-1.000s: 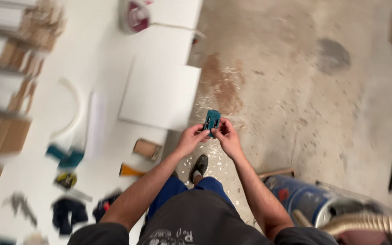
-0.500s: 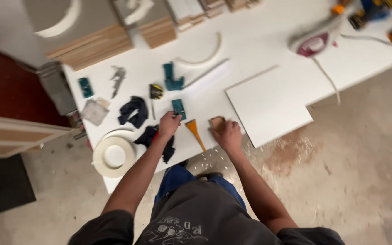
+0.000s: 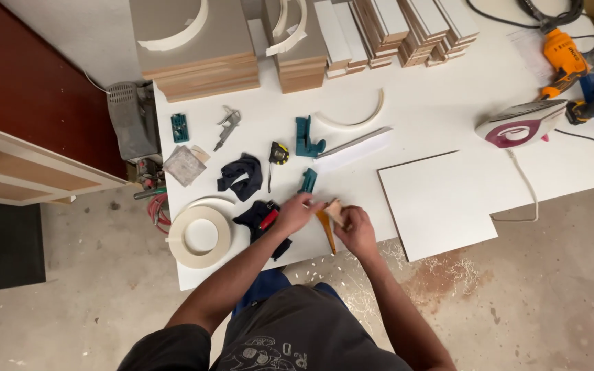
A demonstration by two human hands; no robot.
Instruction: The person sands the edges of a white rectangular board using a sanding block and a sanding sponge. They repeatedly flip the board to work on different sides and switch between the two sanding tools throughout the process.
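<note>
Between the two hands, at the near edge of the white worktop (image 3: 448, 124): small wooden block (image 3: 334, 209), pinched at its right end by the right hand (image 3: 357, 230), fingers closed on it. Left hand (image 3: 295, 213) just left of the block, fingers curled and touching or nearly touching it; true contact could not be told. Long axis of the block ran roughly left to right, from one hand to the other. Directly below it, an orange-handled tool (image 3: 326, 232) lay pointing toward the body, touching the right hand's thumb side. Just beyond the left hand: teal clamp piece (image 3: 308, 180). Left of that hand: dark cloth (image 3: 259, 216), then edge-banding roll (image 3: 201, 235), well apart. Right hand nearer to the block.
</note>
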